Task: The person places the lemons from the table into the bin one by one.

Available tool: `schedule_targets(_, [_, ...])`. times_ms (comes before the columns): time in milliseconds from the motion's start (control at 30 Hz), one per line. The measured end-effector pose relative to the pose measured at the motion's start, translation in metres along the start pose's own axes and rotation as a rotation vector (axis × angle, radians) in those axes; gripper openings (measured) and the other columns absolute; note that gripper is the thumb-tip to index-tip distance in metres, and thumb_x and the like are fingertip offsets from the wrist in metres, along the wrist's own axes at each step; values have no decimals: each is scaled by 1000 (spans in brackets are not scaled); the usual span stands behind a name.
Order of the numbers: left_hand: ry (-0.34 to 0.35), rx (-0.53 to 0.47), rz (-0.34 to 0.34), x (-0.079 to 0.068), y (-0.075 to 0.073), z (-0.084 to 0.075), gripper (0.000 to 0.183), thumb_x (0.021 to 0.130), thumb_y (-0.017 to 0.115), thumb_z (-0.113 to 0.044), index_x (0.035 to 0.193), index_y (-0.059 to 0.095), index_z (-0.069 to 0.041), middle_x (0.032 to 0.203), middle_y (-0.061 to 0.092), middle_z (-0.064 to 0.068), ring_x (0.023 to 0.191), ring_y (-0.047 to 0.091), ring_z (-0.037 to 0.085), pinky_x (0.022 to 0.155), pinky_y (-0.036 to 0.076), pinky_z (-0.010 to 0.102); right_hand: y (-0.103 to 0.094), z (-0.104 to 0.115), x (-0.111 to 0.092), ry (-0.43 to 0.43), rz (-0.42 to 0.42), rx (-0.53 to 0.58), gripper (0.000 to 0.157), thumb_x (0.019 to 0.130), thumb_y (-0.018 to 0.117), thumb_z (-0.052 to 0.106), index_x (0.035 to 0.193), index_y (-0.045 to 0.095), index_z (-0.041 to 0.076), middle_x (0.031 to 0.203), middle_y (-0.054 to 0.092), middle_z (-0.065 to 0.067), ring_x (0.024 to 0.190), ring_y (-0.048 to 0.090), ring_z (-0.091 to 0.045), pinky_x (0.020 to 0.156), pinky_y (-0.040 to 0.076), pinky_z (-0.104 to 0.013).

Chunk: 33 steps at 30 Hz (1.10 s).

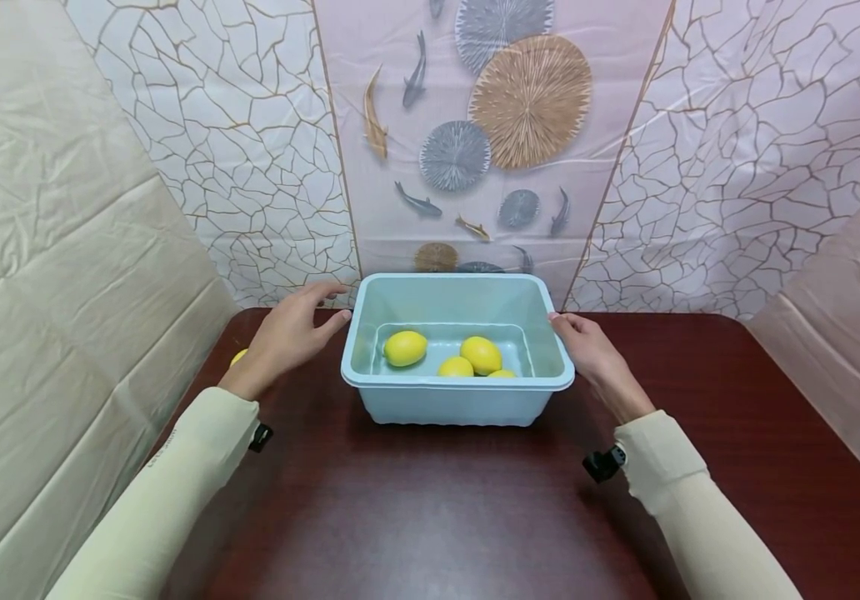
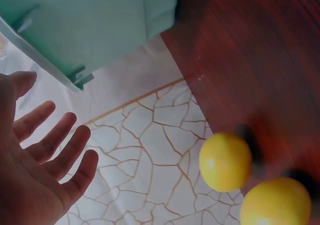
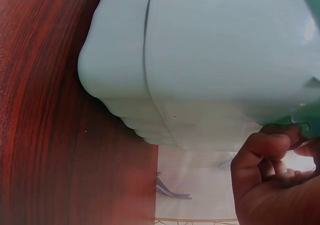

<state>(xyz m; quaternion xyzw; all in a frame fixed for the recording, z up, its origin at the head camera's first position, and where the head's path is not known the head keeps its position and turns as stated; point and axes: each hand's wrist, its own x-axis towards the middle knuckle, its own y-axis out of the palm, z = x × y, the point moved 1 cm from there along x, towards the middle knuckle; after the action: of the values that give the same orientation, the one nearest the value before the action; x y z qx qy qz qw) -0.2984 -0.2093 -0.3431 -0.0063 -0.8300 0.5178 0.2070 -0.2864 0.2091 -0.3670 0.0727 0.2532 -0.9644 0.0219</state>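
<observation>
A light blue plastic bin (image 1: 445, 407) stands at the back middle of the table, with several yellow lemons (image 1: 405, 348) on its floor, some partly hidden behind the front rim. My right hand (image 1: 593, 354) grips the bin's right rim; the right wrist view shows its fingers (image 3: 267, 147) curled at the rim's edge. At the left side, my left hand (image 1: 287, 332) is held with fingers spread and nothing in it, the thumb near the rim. In the left wrist view a gap shows between those fingers (image 2: 52, 132) and the bin (image 2: 100, 25).
Two more lemons (image 2: 226, 161) lie on the dark red wooden table (image 1: 415, 517), left of the bin; in the head view my left hand mostly hides them. Patterned cloth (image 1: 250, 125) hangs behind the table, and plain beige cloth (image 1: 47, 250) borders the left.
</observation>
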Motion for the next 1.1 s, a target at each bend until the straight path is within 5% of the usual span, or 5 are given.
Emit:
schedule_targets(633, [-152, 93, 3, 0, 18, 48, 66, 93, 63, -47, 146, 47, -14, 149, 46, 16, 134, 44, 40, 104, 38, 61, 0, -1, 1, -4, -10, -5, 65, 105, 32, 53, 142, 47, 2, 128, 57, -21, 107, 60, -29, 77, 53, -30])
schedule_targets(1100, [-202, 128, 15, 0, 33, 85, 70, 89, 71, -40, 147, 44, -14, 145, 44, 22, 125, 44, 45, 100, 39, 63, -1, 0, 0, -4, 0, -8, 65, 105, 32, 53, 142, 46, 1, 128, 56, -22, 104, 60, -27, 75, 53, -28])
